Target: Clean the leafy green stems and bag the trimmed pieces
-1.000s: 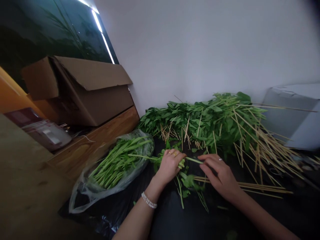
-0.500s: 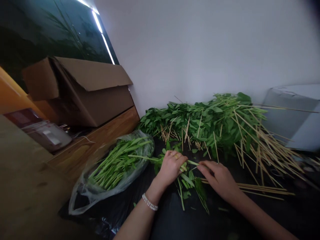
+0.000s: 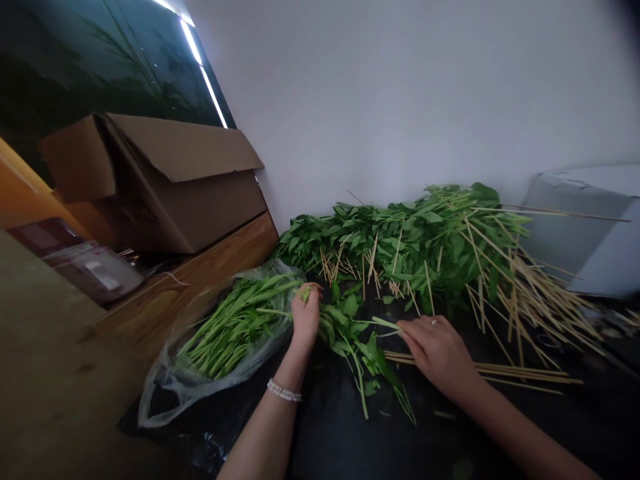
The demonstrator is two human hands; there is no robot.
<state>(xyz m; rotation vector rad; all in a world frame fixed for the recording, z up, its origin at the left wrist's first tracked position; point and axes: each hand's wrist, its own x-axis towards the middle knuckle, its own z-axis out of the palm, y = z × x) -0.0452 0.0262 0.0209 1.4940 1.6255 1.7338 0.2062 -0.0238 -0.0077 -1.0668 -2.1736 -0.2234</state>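
Observation:
My left hand (image 3: pixel 306 319), with a beaded bracelet at its wrist, is closed on short green stem pieces (image 3: pixel 305 293) beside the bag's right edge. My right hand (image 3: pixel 436 345) pinches the end of a pale green stem (image 3: pixel 384 323) between thumb and fingers, pointing left. Between the hands lie loose leafy greens (image 3: pixel 353 333) on a black sheet (image 3: pixel 345 440). Long green stems (image 3: pixel 225 327) fill an open clear plastic bag (image 3: pixel 167 408) on the left.
A leafy heap (image 3: pixel 400 233) runs along the white wall, with thin wooden sticks (image 3: pixel 540 307) poking out at right. More sticks (image 3: pixel 530 372) lie behind my right hand. An open cardboard box (image 3: pixel 200 207) stands at back left, a pale container (image 3: pixel 575 227) at far right.
My left hand has moved left, away from my right hand, toward the plastic bag, with stem pieces in its grip. My right hand still holds its stem and has barely shifted.

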